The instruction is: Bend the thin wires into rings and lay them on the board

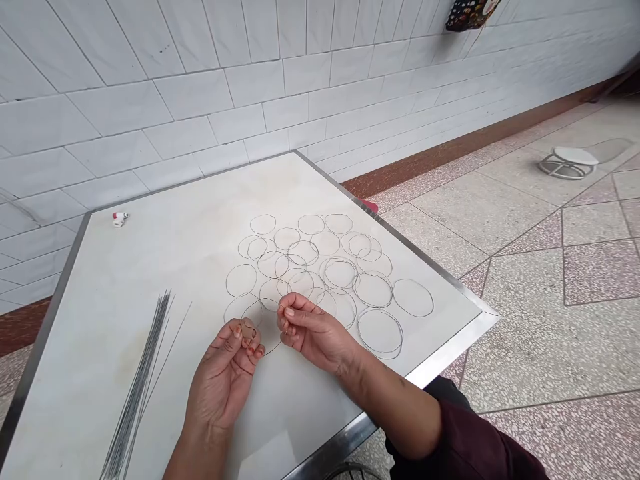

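Thin wire rings (413, 297) lie spread and overlapping over the middle and right of a white table (195, 233). Above the near side of these rings, my left hand (227, 367) pinches a thin wire loop (273, 349) between thumb and fingers. My right hand (313, 330) has its fingertips closed on the other side of that same loop, a short gap away. A bundle of straight wires (137, 393) rests on the table left of my left hand.
A small white and red object (120, 219) sits at the table's far left corner. The table has a metal edge (435, 267) and stands against a tiled wall (195, 107). A low white stool (570, 162) is on the floor at right.
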Motion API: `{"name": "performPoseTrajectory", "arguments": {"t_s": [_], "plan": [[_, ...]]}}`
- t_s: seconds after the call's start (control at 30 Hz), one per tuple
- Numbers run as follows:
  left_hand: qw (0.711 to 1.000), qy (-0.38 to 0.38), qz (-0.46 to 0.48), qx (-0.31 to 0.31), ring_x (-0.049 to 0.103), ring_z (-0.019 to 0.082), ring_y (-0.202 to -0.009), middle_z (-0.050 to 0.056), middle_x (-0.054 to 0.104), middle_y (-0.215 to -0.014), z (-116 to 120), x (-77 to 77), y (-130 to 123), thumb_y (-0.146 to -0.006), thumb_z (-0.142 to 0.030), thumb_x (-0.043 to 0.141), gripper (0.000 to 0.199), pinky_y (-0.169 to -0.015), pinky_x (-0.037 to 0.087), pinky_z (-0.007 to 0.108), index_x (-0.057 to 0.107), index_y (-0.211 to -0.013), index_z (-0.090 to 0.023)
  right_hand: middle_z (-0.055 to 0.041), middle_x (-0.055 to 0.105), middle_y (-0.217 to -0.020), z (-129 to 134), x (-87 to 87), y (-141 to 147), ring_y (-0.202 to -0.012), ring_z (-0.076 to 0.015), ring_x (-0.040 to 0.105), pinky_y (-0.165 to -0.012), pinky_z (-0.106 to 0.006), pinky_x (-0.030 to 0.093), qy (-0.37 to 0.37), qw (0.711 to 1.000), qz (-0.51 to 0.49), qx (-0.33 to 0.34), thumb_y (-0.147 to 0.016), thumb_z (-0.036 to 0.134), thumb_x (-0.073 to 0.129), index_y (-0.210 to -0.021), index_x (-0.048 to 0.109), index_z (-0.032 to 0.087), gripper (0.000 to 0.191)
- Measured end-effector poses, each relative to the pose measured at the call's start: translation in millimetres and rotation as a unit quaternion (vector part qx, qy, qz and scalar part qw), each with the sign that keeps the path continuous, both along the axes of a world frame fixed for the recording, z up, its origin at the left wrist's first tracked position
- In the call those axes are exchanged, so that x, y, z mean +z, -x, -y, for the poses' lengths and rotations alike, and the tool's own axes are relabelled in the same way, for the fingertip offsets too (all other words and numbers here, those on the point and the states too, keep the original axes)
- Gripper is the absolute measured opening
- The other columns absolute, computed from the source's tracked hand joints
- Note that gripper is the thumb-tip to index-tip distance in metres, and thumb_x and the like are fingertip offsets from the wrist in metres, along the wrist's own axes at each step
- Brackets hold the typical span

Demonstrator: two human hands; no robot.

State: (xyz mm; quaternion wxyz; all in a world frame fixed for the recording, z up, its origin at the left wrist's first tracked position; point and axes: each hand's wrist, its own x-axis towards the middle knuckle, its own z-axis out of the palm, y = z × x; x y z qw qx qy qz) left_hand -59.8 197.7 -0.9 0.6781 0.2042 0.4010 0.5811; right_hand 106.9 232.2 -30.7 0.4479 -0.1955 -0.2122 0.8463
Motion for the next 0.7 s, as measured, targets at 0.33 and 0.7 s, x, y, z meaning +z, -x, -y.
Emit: {"name": "performPoseTrajectory", "arguments": {"t_s": [0.33, 0.7], "plan": [[1.000, 0.013, 0.015, 0.004, 0.047, 0.010, -0.063, -0.001, 0.048, -0.069, 0.1, -1.5, -1.8, -0.067, -0.016, 0.082, 0.020, -0.057, 0.050, 0.020, 0.061, -0.065, -0.016, 0.0018, 0.052, -0.070, -0.4, -0.8, 1.0, -0.060, -0.0078, 0.039, -0.049, -0.019, 0.028, 0.039, 0.999, -0.033, -0.005, -0.072, 0.022, 0.082, -0.083, 0.068, 0.017, 0.018], [1.000, 0.010, -0.009, -0.002, 0.046, 0.010, -0.063, 0.000, 0.049, -0.070, -0.3, -0.1, -2.5, -0.067, -0.019, 0.082, 0.021, -0.055, 0.049, 0.020, 0.062, -0.064, -0.015, 0.0016, 0.050, -0.067, -0.3, 0.5, -0.3, -0.059, -0.0083, 0.038, -0.051, -0.021, 0.028, 0.001, 1.000, 0.009, 0.005, -0.078, 0.036, 0.079, -0.080, 0.067, 0.016, 0.023]]}}
